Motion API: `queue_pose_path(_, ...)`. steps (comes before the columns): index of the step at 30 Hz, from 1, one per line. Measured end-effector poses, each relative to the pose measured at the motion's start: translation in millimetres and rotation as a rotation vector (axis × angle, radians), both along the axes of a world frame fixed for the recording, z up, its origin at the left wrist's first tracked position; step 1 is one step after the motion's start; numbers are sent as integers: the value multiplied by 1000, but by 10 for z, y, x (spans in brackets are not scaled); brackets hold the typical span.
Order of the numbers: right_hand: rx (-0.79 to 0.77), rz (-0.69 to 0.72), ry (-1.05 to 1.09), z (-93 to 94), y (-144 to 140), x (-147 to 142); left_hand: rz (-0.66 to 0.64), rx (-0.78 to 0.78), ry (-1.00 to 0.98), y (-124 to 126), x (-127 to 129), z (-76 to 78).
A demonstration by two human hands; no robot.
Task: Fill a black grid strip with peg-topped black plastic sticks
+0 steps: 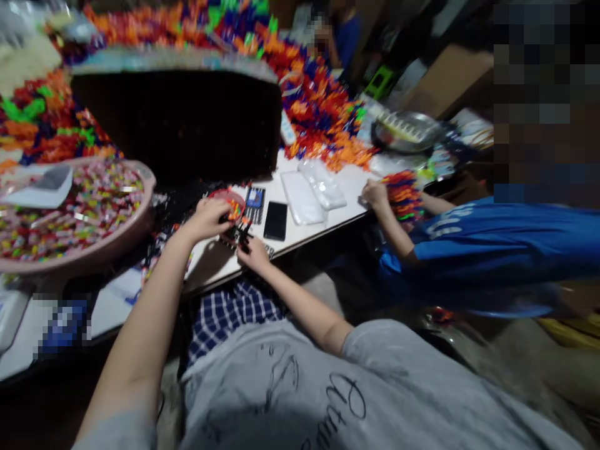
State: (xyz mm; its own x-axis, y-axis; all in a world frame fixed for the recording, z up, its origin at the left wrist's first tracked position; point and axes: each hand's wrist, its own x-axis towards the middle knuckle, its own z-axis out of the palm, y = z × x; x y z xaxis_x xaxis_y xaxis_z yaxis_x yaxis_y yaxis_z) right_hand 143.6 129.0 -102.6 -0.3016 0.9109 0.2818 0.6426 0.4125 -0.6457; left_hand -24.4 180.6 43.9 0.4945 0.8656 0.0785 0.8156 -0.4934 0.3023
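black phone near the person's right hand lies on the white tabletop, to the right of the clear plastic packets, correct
Not the side: the head view shows the black phone to the left of the clear plastic packets. It does lie on the white tabletop, near the person's right hand.

Left arm (157,319) extended | left hand (210,219) palm down | right forearm (302,295) angled inward | right hand (255,255) near left
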Motion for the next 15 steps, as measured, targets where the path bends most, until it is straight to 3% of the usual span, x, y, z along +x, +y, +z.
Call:
queue_pose_path(9,71,-52,-67,77,191,-63,31,127,106,168,-85,-26)
queue_pose_path(15,49,-67,-101,25,185,-56,17,122,166,251,-53,-51)
